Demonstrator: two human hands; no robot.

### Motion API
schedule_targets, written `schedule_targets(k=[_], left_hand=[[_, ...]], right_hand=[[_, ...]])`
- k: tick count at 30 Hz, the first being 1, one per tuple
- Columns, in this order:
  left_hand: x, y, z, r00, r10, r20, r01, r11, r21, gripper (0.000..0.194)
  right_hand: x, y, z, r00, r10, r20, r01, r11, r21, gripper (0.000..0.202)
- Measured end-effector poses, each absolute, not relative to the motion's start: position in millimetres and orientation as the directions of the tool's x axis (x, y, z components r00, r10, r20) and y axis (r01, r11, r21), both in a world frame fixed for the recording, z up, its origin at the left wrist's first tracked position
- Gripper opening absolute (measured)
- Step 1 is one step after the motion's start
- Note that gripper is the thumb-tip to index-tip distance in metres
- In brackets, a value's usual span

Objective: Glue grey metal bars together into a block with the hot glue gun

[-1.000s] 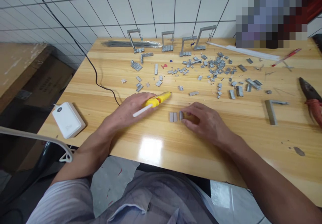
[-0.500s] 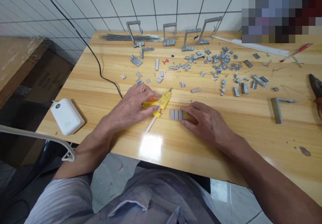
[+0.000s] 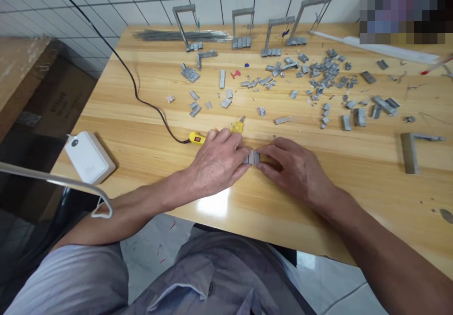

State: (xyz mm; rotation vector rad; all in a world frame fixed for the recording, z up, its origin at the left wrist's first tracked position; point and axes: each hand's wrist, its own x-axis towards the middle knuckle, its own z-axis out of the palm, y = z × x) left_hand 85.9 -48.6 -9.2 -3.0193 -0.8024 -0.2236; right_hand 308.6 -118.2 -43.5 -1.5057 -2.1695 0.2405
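My left hand [image 3: 221, 158] pinches the left end of a short row of grey staple strips [image 3: 251, 157] between thumb and fingers. At the right end of the same row, the thumb and fingertips of my right hand [image 3: 297, 166] are closed on it. The strips lie side by side at the table's middle, and the fingers hide part of them. Behind my left hand lies a yellow hot glue gun [image 3: 197, 138]; its nozzle end shows past the knuckles and the rest is covered.
Several grey frames [image 3: 242, 42] built of staple strips stand along the back, beside a bundle of thin wires [image 3: 152, 35]. Loose staple pieces [image 3: 329, 67] are scattered at right. A white power bank [image 3: 90, 158] lies left. A black cord [image 3: 134, 81] crosses to the glue gun.
My left hand has let go of the glue gun, moved right and closed on the row of strips. My right hand stays at the row's right end. The view has shifted slightly.
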Motion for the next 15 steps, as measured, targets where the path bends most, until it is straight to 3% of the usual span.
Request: schedule_targets(k=[15], left_hand=[[86.5, -47.3, -10.3, 0.876, 0.459, 0.146, 0.457, -0.888, 0.051, 0.020]], right_hand=[[307.5, -118.0, -42.4, -0.293, 0.917, 0.270, 0.841, 0.382, -0.384, 0.018]])
